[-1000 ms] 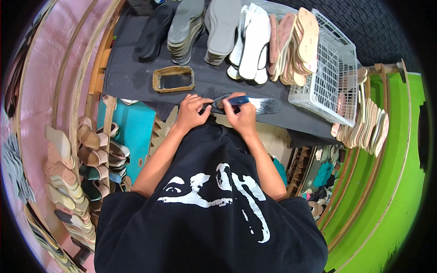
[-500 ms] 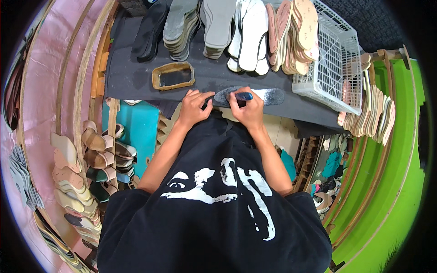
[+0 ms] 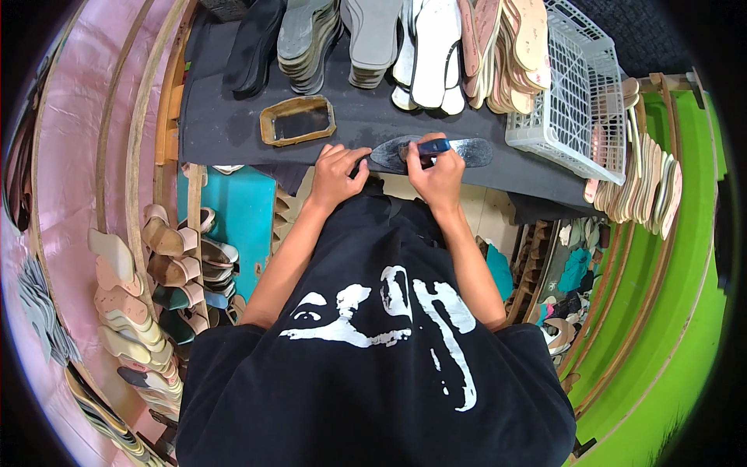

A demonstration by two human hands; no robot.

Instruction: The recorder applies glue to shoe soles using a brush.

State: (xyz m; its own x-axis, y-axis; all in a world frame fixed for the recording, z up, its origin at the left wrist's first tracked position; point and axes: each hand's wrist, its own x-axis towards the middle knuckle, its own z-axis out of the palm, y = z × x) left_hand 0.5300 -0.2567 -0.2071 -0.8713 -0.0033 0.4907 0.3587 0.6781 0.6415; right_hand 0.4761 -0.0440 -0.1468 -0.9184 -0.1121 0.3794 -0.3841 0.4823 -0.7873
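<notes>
A dark insole (image 3: 473, 152) lies lengthwise along the near edge of the black-covered table, its right part wet and shiny. My right hand (image 3: 437, 177) is closed around a brush with a blue handle (image 3: 436, 145), its head down on the insole's middle. At the insole's left tip, my left hand (image 3: 336, 177) has its index finger and thumb against the end, the other fingers curled. Up and left of that hand sits a brown-stained, open container (image 3: 267, 128) with dark liquid inside.
Along the table's back stand stacks of black (image 3: 253, 50), grey (image 3: 369, 39), white (image 3: 432, 70) and pinkish-tan insoles (image 3: 523, 47). A white plastic crate (image 3: 566, 144) is at the right. Racks of shoes (image 3: 173, 268) and insole pieces (image 3: 124, 311) flank my left side; more soles (image 3: 642, 187) hang at right.
My right hand and the brush have shifted slightly right along the insole, the handle now tilted flatter. My left hand stays at the tip. The whole view has shifted a little.
</notes>
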